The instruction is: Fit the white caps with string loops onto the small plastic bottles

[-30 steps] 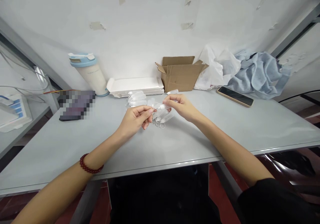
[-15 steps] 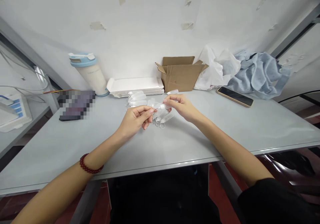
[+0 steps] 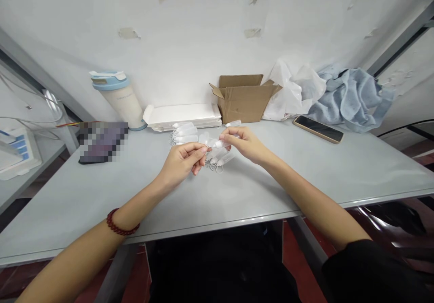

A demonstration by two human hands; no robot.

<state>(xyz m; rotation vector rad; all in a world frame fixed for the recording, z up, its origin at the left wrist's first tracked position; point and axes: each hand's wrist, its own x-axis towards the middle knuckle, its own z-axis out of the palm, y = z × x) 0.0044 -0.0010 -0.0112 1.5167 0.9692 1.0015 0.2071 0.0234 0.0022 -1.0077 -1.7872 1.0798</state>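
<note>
My right hand (image 3: 243, 144) is closed around a small clear plastic dropper bottle (image 3: 219, 144) with a white top, its tip turned to the left. At that tip, my left hand (image 3: 186, 159) pinches something thin between thumb and forefinger, too small to make out. Several similar bottles (image 3: 186, 132) lie in a row just behind my left hand. Below the held bottle are more bottles (image 3: 224, 159) with thin white loops (image 3: 217, 167). One more bottle (image 3: 233, 123) lies by the cardboard box.
Along the wall stand a tumbler with a blue lid (image 3: 118, 97), a stack of white flat boxes (image 3: 185, 114), an open cardboard box (image 3: 246, 104), white plastic bags (image 3: 291, 90) and a blue cloth (image 3: 352, 97). A phone (image 3: 318, 129) lies at right, a blurred dark pouch (image 3: 103, 142) at left.
The view has shifted very slightly. Both hands keep nearly the same pose at the bottle's tip.
</note>
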